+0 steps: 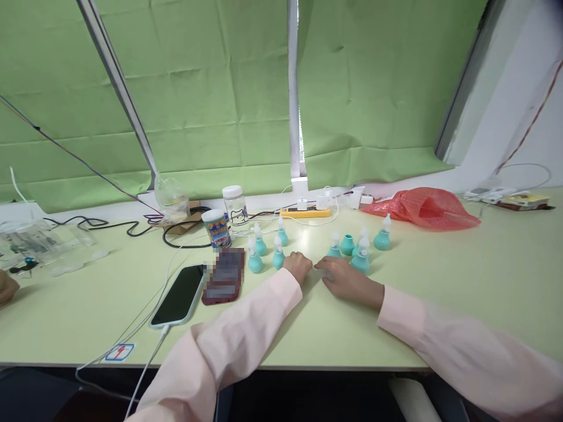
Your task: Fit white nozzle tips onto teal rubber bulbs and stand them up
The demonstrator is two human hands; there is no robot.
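My left hand (pixel 298 266) is closed in a fist just above the table, beside a turquoise squeeze bulb with a clear nozzle (pixel 278 259). Whatever lies inside its fingers is hidden. My right hand (pixel 347 278) reaches in from the other side, its fingertips close to the left hand. Its fingers are bent together, and a pale translucent piece (pixel 324 274) shows beneath them. Several more nozzled bulbs stand upright around both hands, among them one at the left (pixel 255 262) and one at the right (pixel 382 238). Behind my right hand, one turquoise bulb (pixel 347 245) has no nozzle.
Left of the bulbs lie a red-cased phone (pixel 223 275) and a cabled phone (pixel 179 296). Behind stand a printed canister (pixel 216 228), a clear jar (pixel 236 211) and a yellow power strip (pixel 305 213). A red plastic bag (pixel 424 208) lies right; another person's hand (pixel 6 288) shows far left.
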